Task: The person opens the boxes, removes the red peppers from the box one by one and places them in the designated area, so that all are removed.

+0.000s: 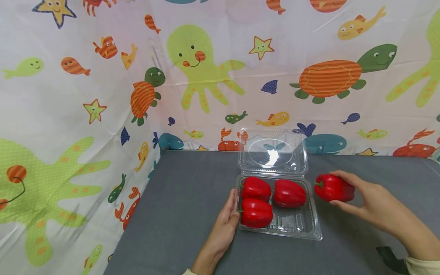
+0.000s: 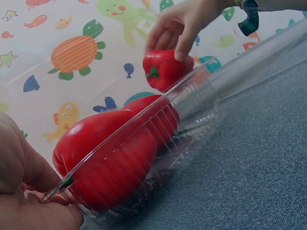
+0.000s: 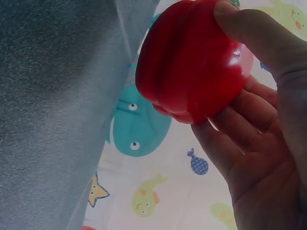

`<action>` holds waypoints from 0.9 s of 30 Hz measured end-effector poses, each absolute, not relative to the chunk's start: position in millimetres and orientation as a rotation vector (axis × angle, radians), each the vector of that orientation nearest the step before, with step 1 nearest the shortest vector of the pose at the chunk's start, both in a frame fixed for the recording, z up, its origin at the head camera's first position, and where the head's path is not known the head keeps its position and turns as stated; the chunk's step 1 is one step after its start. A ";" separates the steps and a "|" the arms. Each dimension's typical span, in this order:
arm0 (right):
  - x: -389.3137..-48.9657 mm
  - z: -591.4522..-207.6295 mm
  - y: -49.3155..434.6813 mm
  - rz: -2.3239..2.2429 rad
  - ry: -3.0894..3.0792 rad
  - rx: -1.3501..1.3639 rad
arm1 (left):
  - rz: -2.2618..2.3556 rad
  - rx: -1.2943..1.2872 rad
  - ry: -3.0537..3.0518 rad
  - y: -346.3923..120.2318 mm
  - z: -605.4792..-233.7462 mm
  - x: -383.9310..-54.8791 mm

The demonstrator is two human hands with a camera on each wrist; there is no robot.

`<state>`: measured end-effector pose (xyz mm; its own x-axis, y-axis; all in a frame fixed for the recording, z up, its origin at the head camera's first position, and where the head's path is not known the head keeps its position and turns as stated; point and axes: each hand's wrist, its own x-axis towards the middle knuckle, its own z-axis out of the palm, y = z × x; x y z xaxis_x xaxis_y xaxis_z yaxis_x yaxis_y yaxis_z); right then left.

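Observation:
A clear plastic clamshell container (image 1: 299, 223) lies on the grey cloth with its lid (image 1: 299, 162) raised at the back. Three red bell peppers sit inside: one at back left (image 1: 256, 188), one at back right (image 1: 290, 193), one at front left (image 1: 256, 213). The front right corner of the tray holds nothing. My left hand (image 1: 223, 221) pinches the tray's left rim, thumb on the near side in the left wrist view. Just right of the tray, my right hand (image 1: 372, 198) grips a fourth red bell pepper (image 1: 333, 188) between thumb and fingers, its green stem pointing left.
A grey cloth (image 1: 185, 191) covers the table. Behind and to the left hangs a white curtain (image 1: 213, 126) printed with sea animals, close behind the raised lid. A dark band (image 1: 392, 259) is at the right wrist.

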<state>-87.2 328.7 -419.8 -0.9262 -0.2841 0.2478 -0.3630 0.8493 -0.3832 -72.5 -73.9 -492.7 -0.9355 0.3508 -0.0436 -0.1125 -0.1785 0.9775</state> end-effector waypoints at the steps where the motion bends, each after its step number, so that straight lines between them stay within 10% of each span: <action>1: -87.4 -420.9 329.3 0.647 -2.853 0.498 | 2.184 0.275 1.785 -73.9 -492.3 -72.5; 27: -100.5 -447.7 337.1 0.565 -2.970 0.492 | 2.184 0.284 1.789 -74.5 -494.1 -71.8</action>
<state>-100.5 337.1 -447.7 -0.9454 -0.2964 0.1355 -0.3254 0.8806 -0.3444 -71.8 -74.5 -494.1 -0.9343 0.3543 -0.0386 -0.1077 -0.1773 0.9783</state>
